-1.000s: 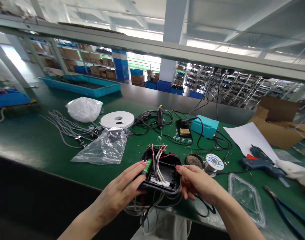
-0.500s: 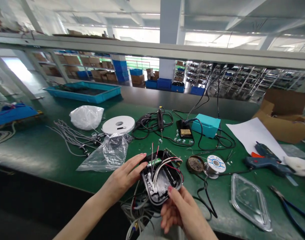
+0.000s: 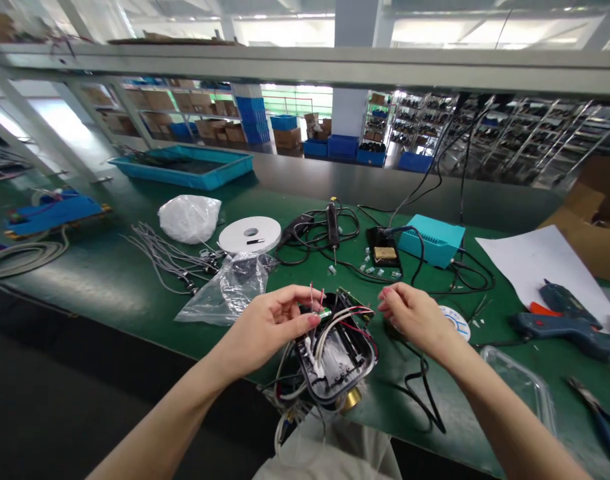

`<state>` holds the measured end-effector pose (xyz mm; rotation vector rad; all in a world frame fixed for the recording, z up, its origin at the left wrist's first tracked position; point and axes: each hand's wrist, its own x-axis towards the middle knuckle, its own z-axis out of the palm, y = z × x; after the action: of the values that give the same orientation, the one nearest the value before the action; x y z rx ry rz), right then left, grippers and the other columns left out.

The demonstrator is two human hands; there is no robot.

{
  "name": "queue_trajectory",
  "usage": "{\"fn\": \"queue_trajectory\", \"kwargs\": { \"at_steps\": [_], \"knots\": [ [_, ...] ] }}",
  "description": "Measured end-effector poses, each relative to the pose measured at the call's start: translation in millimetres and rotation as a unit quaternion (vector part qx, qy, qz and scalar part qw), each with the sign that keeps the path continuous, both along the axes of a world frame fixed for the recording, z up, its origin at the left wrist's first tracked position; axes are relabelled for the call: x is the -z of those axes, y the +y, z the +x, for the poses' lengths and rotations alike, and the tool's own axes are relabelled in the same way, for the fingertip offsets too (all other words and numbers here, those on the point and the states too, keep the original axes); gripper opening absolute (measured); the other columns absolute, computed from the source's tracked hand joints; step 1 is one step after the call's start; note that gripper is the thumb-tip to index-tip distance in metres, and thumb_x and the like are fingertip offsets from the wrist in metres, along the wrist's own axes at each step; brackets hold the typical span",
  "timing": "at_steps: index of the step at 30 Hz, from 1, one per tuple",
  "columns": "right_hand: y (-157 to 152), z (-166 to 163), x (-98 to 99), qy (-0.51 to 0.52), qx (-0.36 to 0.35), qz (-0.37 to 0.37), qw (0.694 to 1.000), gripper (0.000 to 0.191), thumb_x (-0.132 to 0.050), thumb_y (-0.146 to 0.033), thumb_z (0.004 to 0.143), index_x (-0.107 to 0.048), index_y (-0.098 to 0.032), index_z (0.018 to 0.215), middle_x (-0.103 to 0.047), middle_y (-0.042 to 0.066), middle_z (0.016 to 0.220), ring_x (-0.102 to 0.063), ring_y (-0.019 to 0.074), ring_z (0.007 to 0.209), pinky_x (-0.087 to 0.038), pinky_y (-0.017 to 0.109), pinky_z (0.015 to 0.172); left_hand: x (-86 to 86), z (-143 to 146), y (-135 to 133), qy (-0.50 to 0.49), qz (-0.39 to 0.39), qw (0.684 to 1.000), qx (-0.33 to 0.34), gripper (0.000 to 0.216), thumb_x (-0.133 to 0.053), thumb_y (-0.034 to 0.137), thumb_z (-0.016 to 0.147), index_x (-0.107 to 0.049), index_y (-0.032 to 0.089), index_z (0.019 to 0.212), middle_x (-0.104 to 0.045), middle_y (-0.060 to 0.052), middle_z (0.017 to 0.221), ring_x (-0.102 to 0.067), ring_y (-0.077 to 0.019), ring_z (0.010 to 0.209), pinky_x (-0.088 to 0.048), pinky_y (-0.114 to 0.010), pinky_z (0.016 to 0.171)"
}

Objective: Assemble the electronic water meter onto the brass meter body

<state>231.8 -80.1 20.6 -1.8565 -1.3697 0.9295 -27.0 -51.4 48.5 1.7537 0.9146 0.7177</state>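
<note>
A black plastic housing (image 3: 352, 365) full of white and red wires (image 3: 326, 335) sits tilted at the near edge of the green bench (image 3: 85, 280). My left hand (image 3: 272, 325) is closed in a pinch on a small green circuit board (image 3: 325, 312) at the housing's upper left rim, where thin red-tipped wire ends stick up. My right hand (image 3: 415, 319) hovers just right of the housing with its fingers curled by the red wires. Whether it grips one, I cannot tell. A brass part (image 3: 352, 399) shows under the housing.
A solder spool (image 3: 459, 325) lies behind my right hand, with a teal soldering station (image 3: 432, 239), a screwdriver (image 3: 332, 223) and black cables beyond. A glue gun (image 3: 565, 321), clear lid (image 3: 522, 388) and paper (image 3: 537, 261) lie right. A plastic bag (image 3: 229, 288), white reel (image 3: 249, 235) and grey wires (image 3: 162, 257) lie left.
The housing has been turned and tilted nearer the bench edge. My right hand came out from under it and rose to its upper right. My left hand closed on the green board.
</note>
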Motion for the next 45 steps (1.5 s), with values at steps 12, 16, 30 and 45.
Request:
{"fn": "queue_trajectory", "kwargs": {
  "at_steps": [12, 16, 30, 45],
  "knots": [
    [25, -8, 7.2, 0.301, -0.035, -0.201, 0.931, 0.029, -0.058, -0.043, 0.083, -0.06, -0.015, 0.077, -0.06, 0.001, 0.065, -0.052, 0.0087, 0.053, -0.047, 0.024, 0.057, -12.2, 9, -2, -0.127, -0.184, 0.974, 0.039, 0.02, -0.068, 0.032, 0.079, -0.062, 0.013, 0.081, -0.069, -0.004, 0.079, -0.061, -0.0089, 0.052, -0.045, -0.015, 0.042],
    [8, -5, -2.1, 0.356, -0.044, -0.142, 0.922, 0.036, -0.07, -0.049, 0.072, -0.06, -0.015, 0.079, -0.057, -0.002, 0.068, -0.047, 0.0057, 0.055, -0.039, 0.018, 0.052, -13.5, 11, -5, -0.13, -0.158, 0.979, 0.01, 0.019, -0.066, 0.03, 0.082, -0.063, 0.012, 0.078, -0.067, -0.001, 0.069, -0.06, -0.0069, 0.058, -0.05, -0.015, 0.057],
    [-46, -45, 5.2, 0.213, 0.021, 0.032, 0.976, 0.036, -0.065, -0.046, 0.074, -0.057, -0.016, 0.092, -0.066, 0.004, 0.079, -0.056, 0.0135, 0.066, -0.043, 0.027, 0.061, -27.8, 25, -23, 0.04, -0.134, 0.99, -0.005, 0.019, -0.062, 0.035, 0.082, -0.066, 0.017, 0.077, -0.063, 0.003, 0.065, -0.053, -0.0079, 0.056, -0.04, -0.015, 0.05],
    [-46, -47, 9.3, 0.215, -0.003, 0.024, 0.976, 0.037, -0.064, -0.047, 0.076, -0.056, -0.016, 0.095, -0.068, 0.007, 0.085, -0.061, 0.0167, 0.072, -0.047, 0.03, 0.064, -30.7, 27, -8, -0.007, -0.184, 0.983, -0.024, 0.022, -0.07, 0.033, 0.071, -0.067, 0.012, 0.076, -0.072, -0.006, 0.076, -0.069, -0.0157, 0.067, -0.055, -0.023, 0.064]
  ]
}}
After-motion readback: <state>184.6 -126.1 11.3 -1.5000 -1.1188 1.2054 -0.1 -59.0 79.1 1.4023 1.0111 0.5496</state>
